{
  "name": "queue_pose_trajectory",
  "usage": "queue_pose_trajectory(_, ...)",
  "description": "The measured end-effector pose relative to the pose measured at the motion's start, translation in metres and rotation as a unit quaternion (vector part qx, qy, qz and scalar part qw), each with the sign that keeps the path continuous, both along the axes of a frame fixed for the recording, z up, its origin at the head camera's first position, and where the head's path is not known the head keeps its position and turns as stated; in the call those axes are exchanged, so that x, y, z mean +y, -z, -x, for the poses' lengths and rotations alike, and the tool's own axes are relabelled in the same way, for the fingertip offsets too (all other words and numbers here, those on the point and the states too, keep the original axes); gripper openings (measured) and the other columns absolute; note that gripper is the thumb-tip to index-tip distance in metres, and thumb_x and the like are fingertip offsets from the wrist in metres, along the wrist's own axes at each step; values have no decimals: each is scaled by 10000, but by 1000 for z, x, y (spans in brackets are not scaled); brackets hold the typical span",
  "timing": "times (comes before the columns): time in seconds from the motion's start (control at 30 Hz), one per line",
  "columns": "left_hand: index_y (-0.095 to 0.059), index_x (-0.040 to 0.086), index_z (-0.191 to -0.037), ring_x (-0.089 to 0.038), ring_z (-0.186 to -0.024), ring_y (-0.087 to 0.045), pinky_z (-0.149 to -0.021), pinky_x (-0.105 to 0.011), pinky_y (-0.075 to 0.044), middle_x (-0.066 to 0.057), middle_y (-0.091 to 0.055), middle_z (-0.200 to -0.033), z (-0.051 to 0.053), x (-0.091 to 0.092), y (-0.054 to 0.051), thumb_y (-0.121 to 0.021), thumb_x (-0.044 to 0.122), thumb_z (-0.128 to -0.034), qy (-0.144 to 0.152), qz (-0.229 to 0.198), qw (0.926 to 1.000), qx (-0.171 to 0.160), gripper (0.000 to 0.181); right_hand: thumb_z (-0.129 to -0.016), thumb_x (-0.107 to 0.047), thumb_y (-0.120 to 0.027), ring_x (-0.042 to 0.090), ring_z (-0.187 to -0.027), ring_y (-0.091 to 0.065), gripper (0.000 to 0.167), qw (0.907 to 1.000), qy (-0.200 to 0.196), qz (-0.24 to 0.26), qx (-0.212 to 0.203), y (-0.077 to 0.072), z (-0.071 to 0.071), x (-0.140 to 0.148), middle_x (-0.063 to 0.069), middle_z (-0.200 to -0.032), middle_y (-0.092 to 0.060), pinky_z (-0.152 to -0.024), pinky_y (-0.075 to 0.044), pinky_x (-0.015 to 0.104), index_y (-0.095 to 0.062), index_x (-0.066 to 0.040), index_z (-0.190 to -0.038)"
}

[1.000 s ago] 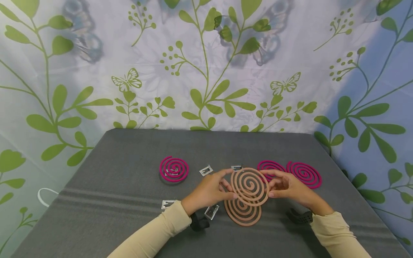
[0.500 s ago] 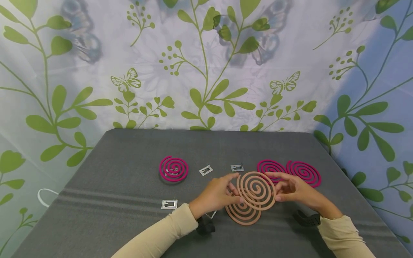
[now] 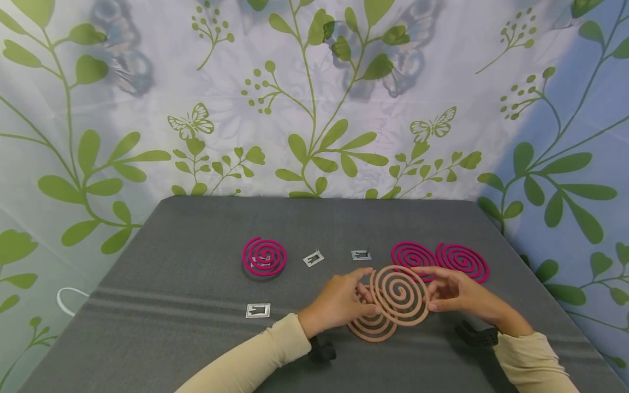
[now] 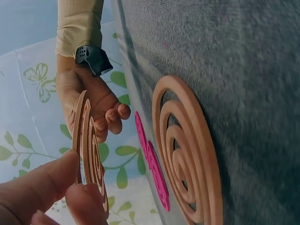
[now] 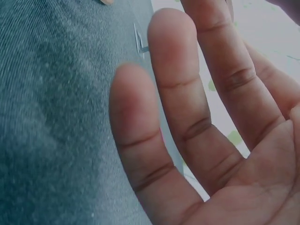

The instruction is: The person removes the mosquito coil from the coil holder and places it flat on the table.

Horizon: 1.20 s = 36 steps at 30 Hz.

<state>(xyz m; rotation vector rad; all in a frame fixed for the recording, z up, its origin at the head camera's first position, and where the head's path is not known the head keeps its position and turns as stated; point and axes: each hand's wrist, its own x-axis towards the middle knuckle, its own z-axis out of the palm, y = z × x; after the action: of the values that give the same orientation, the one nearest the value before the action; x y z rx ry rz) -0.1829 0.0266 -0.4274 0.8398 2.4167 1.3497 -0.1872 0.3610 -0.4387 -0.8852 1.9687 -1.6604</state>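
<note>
A tan mosquito coil [image 3: 402,293] is held up between both hands, its flat side tilted toward the head camera. My left hand [image 3: 339,304] pinches its left edge between thumb and fingers. On the opposite edge, my right hand [image 3: 469,297] holds it with thumb and index finger, the other fingers loosely bent. Edge-on in the left wrist view, the held coil [image 4: 80,122] shows layered rings. Beneath it another tan coil [image 4: 204,136] lies on the grey table, partly covered in the head view. The right wrist view shows mostly the fingers [image 5: 136,108]; the pinch is largely cut off there.
Two pink coils, one [image 3: 411,255] beside the other [image 3: 464,264], lie behind the right hand. A third pink coil [image 3: 265,255] sits raised over a metal stand at left. Loose metal coil stands [image 3: 257,310] lie around, including one [image 3: 313,258] and another [image 3: 361,255] farther back.
Both hands have shifted right and slightly toward the body with the tan coil. A metal stand near the left wrist has become hidden behind that arm. The lying coils stay put.
</note>
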Motion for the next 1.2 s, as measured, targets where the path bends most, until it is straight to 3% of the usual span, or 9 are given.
queue_pose_trajectory(0.17,-511,-21,-1566,22,-565,-545,-578,-159,-451,29,-780,-925,-2,6,2,-893,121,-913,44,-67,10000,-12,769,-1006,152,-634,157,-867,-741,707,9999,36,-115,18,2,-2,7,45,-1028,-775,-714,-594,374,-526,-209,-1604)
queue_pose_trajectory(0.5,-498,7,-1588,27,-672,-632,-631,-169,-518,75,-769,-944,-2,18,5,-898,121,-909,157,-208,9990,-361,797,-983,171,-652,99,-858,-734,676,9996,100,-172,185,6,-5,20,15,-991,-772,-687,-601,362,-503,-69,-1597)
queue_pose_trajectory(0.7,-464,16,-1612,14,-664,-653,-612,-188,-538,86,-773,-948,-2,25,8,-898,138,-910,320,-242,9977,-538,835,-991,160,-652,69,-829,-709,689,9994,165,-275,120,8,-7,29,10,-990,-772,-661,-588,366,-534,-154,-1593)
queue_pose_trajectory(0.87,-471,21,-1608,19,-665,-631,-651,-173,-521,99,-765,-937,-2,30,9,-901,133,-905,395,-182,9974,-569,831,-1004,163,-629,81,-800,-700,698,9994,116,-315,131,10,-8,36,25,-988,-771,-636,-579,384,-499,-138,-1620)
queue_pose_trajectory(1.03,-467,30,-1613,33,-728,-637,-773,-202,-531,119,-768,-949,-1,35,10,-906,150,-900,458,-67,9970,-626,845,-1007,176,-609,120,-807,-716,731,9996,-5,-247,140,13,-9,42,35,-1003,-772,-635,-576,383,-502,-195,-1628)
queue_pose_trajectory(1.13,-462,49,-1619,33,-760,-660,-935,-337,-556,154,-766,-953,1,36,12,-904,176,-906,491,57,9965,-670,848,-1010,186,-595,120,-824,-722,751,9997,-83,-203,131,15,-8,45,36,-1019,-773,-645,-579,379,-502,-225,-1631)
queue_pose_trajectory(1.2,-452,89,-1633,52,-779,-653,-1065,-461,-477,215,-748,-952,3,38,16,-892,228,-920,531,213,9967,-572,849,-1013,188,-588,119,-830,-725,758,9997,-114,-195,102,16,-7,47,39,-1028,-775,-652,-581,372,-498,-235,-1636)
